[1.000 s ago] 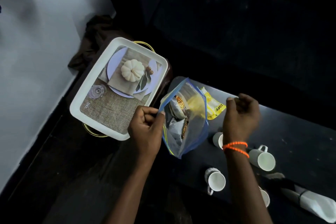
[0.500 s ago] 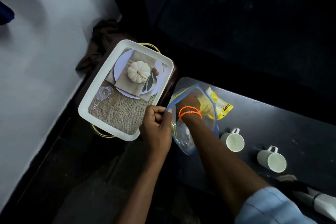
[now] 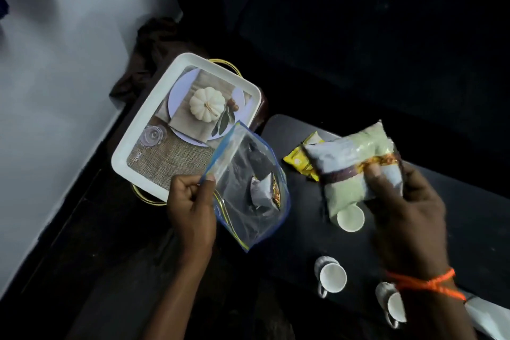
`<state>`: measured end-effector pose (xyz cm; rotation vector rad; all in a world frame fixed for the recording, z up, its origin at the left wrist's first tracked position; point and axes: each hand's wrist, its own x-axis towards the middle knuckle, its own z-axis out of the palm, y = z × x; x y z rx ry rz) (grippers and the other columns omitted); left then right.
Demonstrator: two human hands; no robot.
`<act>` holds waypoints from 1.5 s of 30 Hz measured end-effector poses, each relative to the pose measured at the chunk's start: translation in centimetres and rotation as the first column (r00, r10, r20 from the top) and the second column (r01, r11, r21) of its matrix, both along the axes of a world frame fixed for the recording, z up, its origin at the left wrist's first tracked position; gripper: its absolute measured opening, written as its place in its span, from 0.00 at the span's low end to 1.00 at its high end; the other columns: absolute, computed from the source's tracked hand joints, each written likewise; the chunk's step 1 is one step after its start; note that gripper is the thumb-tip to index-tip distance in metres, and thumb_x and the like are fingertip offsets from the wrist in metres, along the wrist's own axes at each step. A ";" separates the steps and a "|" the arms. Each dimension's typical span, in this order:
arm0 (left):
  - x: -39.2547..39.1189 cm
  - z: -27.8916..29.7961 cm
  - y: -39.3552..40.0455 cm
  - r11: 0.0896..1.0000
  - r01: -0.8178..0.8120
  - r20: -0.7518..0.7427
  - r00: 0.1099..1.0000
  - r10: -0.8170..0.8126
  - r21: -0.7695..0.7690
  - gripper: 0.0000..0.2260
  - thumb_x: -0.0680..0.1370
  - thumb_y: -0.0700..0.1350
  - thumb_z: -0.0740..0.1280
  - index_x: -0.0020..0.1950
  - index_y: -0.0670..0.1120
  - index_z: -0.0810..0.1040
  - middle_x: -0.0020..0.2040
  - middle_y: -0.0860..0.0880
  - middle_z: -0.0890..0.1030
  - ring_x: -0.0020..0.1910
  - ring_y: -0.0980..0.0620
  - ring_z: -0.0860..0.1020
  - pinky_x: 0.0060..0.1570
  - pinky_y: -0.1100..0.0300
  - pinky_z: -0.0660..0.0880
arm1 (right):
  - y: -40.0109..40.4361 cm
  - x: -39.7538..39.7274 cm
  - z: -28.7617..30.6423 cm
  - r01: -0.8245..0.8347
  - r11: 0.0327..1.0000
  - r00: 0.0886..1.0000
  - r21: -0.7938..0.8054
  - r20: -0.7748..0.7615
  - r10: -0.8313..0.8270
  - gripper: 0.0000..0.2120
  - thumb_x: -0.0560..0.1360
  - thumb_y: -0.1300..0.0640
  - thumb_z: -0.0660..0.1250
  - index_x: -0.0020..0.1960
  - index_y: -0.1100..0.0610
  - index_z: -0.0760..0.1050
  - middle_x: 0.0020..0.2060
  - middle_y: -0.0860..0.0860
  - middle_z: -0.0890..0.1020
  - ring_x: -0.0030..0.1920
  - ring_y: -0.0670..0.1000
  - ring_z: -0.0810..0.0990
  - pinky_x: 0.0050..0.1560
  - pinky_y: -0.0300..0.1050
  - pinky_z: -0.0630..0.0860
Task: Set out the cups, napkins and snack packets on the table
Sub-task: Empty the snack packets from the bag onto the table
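Observation:
My left hand [image 3: 191, 201] pinches the open rim of a clear zip bag [image 3: 242, 218] with a blue edge; at least one snack packet is still inside it. My right hand [image 3: 405, 210] grips a pale green and white snack packet [image 3: 350, 163], held in the air over the dark table [image 3: 289, 132]. A yellow snack packet [image 3: 299, 160] lies on the table under it. Three white cups stand on the table: one [image 3: 351, 217] partly hidden by the held packet, one [image 3: 332, 277] nearer me, and one [image 3: 394, 308] beside my right wrist. A white napkin [image 3: 485, 317] shows at the lower right.
A white tray [image 3: 143, 124] printed with a pumpkin picture sits on a gold-handled stand left of the table. A brown cloth [image 3: 149, 47] lies behind it by the white wall [image 3: 55, 77]. Dark furniture fills the back.
My right hand reached into the zip bag and has come out to the right with the pale snack packet. The left hand kept hold of the bag's rim.

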<state>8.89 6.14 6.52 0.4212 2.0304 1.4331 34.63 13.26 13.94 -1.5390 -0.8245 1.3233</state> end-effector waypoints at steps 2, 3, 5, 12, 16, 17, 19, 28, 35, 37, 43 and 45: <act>0.0 0.2 -0.4 1.000 0.015 -0.003 1.000 -0.015 0.002 0.09 0.79 0.36 0.72 0.44 0.48 0.75 0.40 0.41 0.77 0.38 0.48 0.73 0.42 0.51 0.72 | 1.8 1.5 -3.9 0.101 0.988 0.995 -0.121 0.013 -0.100 0.15 0.69 0.52 0.80 0.53 0.55 0.84 0.46 0.52 0.88 0.45 0.51 0.87 0.48 0.49 0.82; 0.2 0.3 -0.4 1.000 0.019 -0.007 1.000 -0.019 0.003 0.09 0.79 0.36 0.72 0.44 0.48 0.75 0.40 0.41 0.76 0.38 0.48 0.73 0.42 0.51 0.72 | 2.7 1.8 -6.1 0.130 0.979 0.991 -0.157 0.058 -0.122 0.12 0.70 0.55 0.80 0.52 0.55 0.84 0.44 0.52 0.88 0.42 0.50 0.86 0.47 0.50 0.81; 0.7 0.3 -0.4 0.999 0.034 -0.017 0.999 -0.034 0.004 0.09 0.78 0.35 0.72 0.45 0.47 0.76 0.39 0.41 0.76 0.38 0.47 0.72 0.41 0.51 0.71 | 4.1 1.8 -10.4 0.119 0.968 0.987 -0.222 0.129 -0.092 0.11 0.71 0.60 0.78 0.53 0.58 0.83 0.44 0.55 0.86 0.41 0.52 0.84 0.47 0.51 0.80; 2.6 -0.1 -0.1 0.989 0.148 -0.059 0.987 -0.149 -0.007 0.07 0.78 0.42 0.74 0.45 0.51 0.78 0.32 0.58 0.77 0.32 0.58 0.74 0.36 0.61 0.73 | 4.8 -0.2 -13.6 0.061 0.968 0.793 -0.242 0.601 0.100 0.26 0.72 0.58 0.79 0.67 0.61 0.76 0.59 0.60 0.83 0.57 0.60 0.83 0.60 0.54 0.80; 2.9 -0.5 -0.1 0.988 0.151 -0.057 0.987 -0.152 -0.013 0.05 0.77 0.44 0.74 0.48 0.52 0.79 0.30 0.60 0.75 0.30 0.61 0.72 0.32 0.67 0.70 | 3.3 -3.1 -6.7 0.025 0.993 0.921 0.118 0.384 -0.069 0.08 0.74 0.61 0.75 0.52 0.55 0.81 0.44 0.58 0.86 0.45 0.59 0.86 0.49 0.53 0.85; 2.9 -0.6 -0.1 0.989 0.146 -0.049 0.988 -0.146 -0.014 0.05 0.78 0.43 0.74 0.49 0.51 0.79 0.30 0.59 0.73 0.29 0.60 0.71 0.32 0.66 0.70 | 2.5 -4.3 -5.1 -0.109 0.982 0.943 0.152 0.328 0.054 0.06 0.74 0.62 0.74 0.49 0.53 0.82 0.40 0.56 0.86 0.41 0.57 0.87 0.45 0.49 0.85; 3.1 -0.6 0.0 0.991 0.135 -0.040 0.990 -0.136 -0.016 0.05 0.78 0.40 0.74 0.50 0.48 0.80 0.30 0.59 0.72 0.28 0.60 0.69 0.31 0.67 0.69 | 1.1 -7.1 -3.8 -0.457 0.889 0.827 0.028 0.381 0.413 0.08 0.72 0.63 0.71 0.47 0.51 0.82 0.37 0.51 0.87 0.38 0.50 0.87 0.43 0.43 0.84; 3.7 0.0 0.2 0.984 0.179 -0.069 0.981 -0.180 -0.024 0.06 0.76 0.33 0.73 0.48 0.43 0.81 0.32 0.39 0.75 0.29 0.60 0.72 0.33 0.69 0.71 | 1.0 -15.0 -11.8 -0.566 0.357 0.053 -0.743 0.399 0.915 0.19 0.84 0.62 0.59 0.74 0.63 0.69 0.69 0.62 0.77 0.69 0.61 0.76 0.67 0.52 0.72; 1.7 -1.5 -0.6 0.992 0.095 -0.118 0.988 -0.104 -0.081 0.11 0.75 0.36 0.72 0.49 0.53 0.80 0.30 0.55 0.72 0.29 0.59 0.71 0.33 0.66 0.70 | 0.6 -15.0 -5.4 -0.607 0.495 0.097 -0.622 0.560 0.823 0.21 0.75 0.56 0.71 0.67 0.53 0.77 0.60 0.56 0.82 0.62 0.59 0.81 0.58 0.49 0.78; 1.0 -1.4 -0.5 0.994 0.062 -0.125 0.989 -0.073 -0.088 0.13 0.76 0.35 0.71 0.49 0.54 0.80 0.32 0.48 0.75 0.30 0.58 0.72 0.34 0.64 0.73 | 0.0 -13.7 -1.3 -0.630 0.555 0.155 -0.544 0.612 0.776 0.23 0.67 0.51 0.76 0.62 0.48 0.79 0.54 0.53 0.84 0.55 0.57 0.83 0.50 0.46 0.78; -1.1 -1.0 -0.2 0.996 0.018 -0.101 0.995 -0.026 -0.082 0.15 0.75 0.33 0.70 0.47 0.54 0.80 0.32 0.53 0.71 0.30 0.57 0.69 0.31 0.67 0.70 | 2.1 -7.5 6.4 -0.390 0.909 0.572 -0.148 0.734 0.365 0.21 0.59 0.35 0.72 0.49 0.42 0.80 0.35 0.40 0.82 0.36 0.42 0.80 0.37 0.29 0.72; -1.5 -0.8 -0.4 0.997 0.017 -0.071 0.997 -0.022 -0.075 0.17 0.74 0.33 0.69 0.47 0.57 0.80 0.33 0.46 0.71 0.32 0.52 0.69 0.31 0.61 0.72 | 3.5 -6.3 4.0 -0.233 0.959 0.596 -0.159 0.757 0.270 0.21 0.62 0.41 0.78 0.52 0.47 0.82 0.39 0.44 0.83 0.43 0.49 0.83 0.46 0.42 0.77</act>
